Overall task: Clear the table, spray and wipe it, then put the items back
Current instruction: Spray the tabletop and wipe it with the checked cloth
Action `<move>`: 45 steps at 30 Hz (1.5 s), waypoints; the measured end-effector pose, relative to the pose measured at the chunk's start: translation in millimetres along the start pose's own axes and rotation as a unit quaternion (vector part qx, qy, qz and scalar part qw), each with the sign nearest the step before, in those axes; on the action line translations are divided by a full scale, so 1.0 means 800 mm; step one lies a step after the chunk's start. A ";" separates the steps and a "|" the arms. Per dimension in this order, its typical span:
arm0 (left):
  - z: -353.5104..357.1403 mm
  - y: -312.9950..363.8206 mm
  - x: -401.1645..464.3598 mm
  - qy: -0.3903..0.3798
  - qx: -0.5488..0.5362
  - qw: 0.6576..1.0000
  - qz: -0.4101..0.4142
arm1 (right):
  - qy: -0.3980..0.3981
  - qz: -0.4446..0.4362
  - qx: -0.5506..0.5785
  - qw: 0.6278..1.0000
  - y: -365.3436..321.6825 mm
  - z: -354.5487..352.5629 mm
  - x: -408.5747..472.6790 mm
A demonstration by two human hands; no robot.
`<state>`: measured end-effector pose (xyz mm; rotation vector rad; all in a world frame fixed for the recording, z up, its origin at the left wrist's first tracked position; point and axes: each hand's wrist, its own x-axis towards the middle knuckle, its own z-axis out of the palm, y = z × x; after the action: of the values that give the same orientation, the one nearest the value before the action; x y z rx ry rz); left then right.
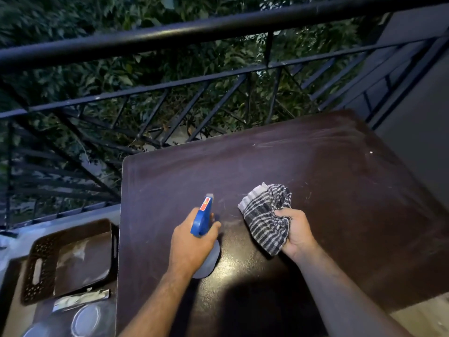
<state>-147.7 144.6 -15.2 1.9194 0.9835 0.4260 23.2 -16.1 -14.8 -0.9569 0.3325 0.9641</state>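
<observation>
A dark brown table [328, 181] fills the middle and right of the head view, its top bare and streaked with dust and scratches. My left hand [192, 242] grips a spray bottle [202, 217] with a blue trigger head, its nozzle pointing away over the tabletop; the pale bottle body shows below my palm. To its right, my right hand [297, 233] is closed on a bunched black-and-white checked cloth [267, 215] held just above the table.
Left of the table, lower down, lie a brown perforated tray [43, 261], a foil packet [80, 299] and a round clear lid or bowl [90, 317]. A black metal railing [170, 35] with foliage behind runs along the far side. A grey wall [413, 117] stands at right.
</observation>
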 end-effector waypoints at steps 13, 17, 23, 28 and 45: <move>0.069 0.084 0.097 -0.080 0.160 0.984 -0.012 | 0.015 0.002 0.040 0.999 -0.054 -0.053 0.005; 0.113 0.131 0.134 -0.119 0.183 0.976 -0.021 | -0.006 -0.013 0.064 0.998 -0.103 -0.087 0.019; 0.196 0.190 0.184 -0.147 0.194 0.969 -0.040 | 0.031 0.022 0.019 0.999 -0.178 -0.149 0.046; 0.280 0.238 0.221 -0.184 0.167 0.968 -0.033 | 0.018 0.040 0.049 0.998 -0.226 -0.187 0.071; 0.378 0.278 0.256 -0.165 0.268 0.948 -0.044 | 0.003 0.003 0.044 0.999 -0.333 -0.269 0.101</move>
<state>273.6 71.6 -6.2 2.3142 1.0192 -0.2440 319.3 -204.4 -43.5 -0.8786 0.3807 0.9448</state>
